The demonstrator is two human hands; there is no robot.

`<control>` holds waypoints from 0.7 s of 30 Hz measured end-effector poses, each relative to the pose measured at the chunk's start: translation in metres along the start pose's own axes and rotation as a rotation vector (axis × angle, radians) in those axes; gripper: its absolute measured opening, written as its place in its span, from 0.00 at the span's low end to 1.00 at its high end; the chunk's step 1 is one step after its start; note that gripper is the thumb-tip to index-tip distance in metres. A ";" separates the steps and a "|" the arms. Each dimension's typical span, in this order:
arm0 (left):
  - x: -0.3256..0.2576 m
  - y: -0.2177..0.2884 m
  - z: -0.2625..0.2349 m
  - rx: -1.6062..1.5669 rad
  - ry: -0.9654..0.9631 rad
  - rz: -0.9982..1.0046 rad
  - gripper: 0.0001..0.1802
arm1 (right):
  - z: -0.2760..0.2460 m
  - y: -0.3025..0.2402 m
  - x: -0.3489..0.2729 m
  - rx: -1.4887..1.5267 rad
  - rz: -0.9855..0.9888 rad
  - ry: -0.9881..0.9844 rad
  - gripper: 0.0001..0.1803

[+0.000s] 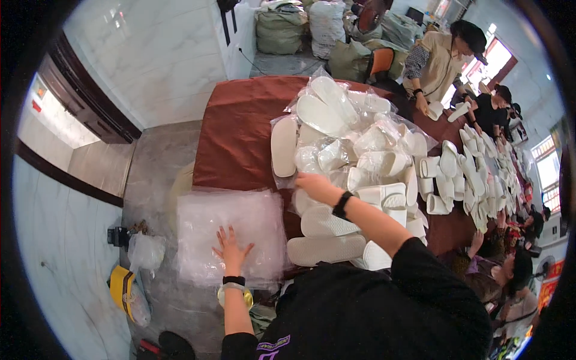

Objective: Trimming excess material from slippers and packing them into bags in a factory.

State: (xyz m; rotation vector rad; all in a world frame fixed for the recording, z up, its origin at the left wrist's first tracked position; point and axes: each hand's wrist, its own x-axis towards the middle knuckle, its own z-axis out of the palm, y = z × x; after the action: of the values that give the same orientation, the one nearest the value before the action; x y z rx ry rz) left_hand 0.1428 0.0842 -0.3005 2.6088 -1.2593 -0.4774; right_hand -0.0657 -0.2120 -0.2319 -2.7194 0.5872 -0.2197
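My left hand [232,249] lies with fingers spread on a stack of clear plastic bags [198,234] at the table's near left corner. My right hand [318,188] reaches across to the left side of the slipper pile. Its fingers are closed at the lower corner of a clear bag holding a white slipper [284,147]. Beyond that hand lie several bagged white slippers [327,114] in a heap. Loose white slippers [329,221] without bags are piled below my right forearm, one sole up [327,249] near my body.
A reddish-brown cloth [234,132] covers the table. More white slippers [474,168] spread along its right part, where a co-worker [441,66] in a beige vest handles slippers. Large stuffed sacks [282,30] stand at the back. A doorway [78,114] opens at the left.
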 end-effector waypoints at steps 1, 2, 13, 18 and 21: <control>-0.011 -0.008 0.002 -0.007 0.068 -0.014 0.59 | -0.027 -0.015 -0.007 0.090 0.029 -0.012 0.06; -0.014 0.001 -0.003 -0.010 0.075 -0.013 0.59 | -0.051 -0.008 -0.023 0.127 0.064 0.034 0.08; -0.052 0.187 -0.104 -0.418 0.210 0.481 0.50 | -0.270 -0.038 -0.147 0.223 -0.053 0.561 0.09; -0.066 0.259 -0.154 -1.017 0.077 0.693 0.51 | -0.292 -0.076 -0.176 0.221 -0.140 0.637 0.14; -0.094 0.292 -0.182 -1.629 -0.289 0.633 0.49 | -0.291 -0.094 -0.181 0.123 -0.289 0.619 0.13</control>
State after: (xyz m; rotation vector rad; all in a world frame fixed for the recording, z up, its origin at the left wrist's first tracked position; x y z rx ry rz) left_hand -0.0547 -0.0140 -0.0203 0.7785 -0.9240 -1.0962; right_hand -0.2590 -0.1431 0.0584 -2.5812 0.3090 -1.1539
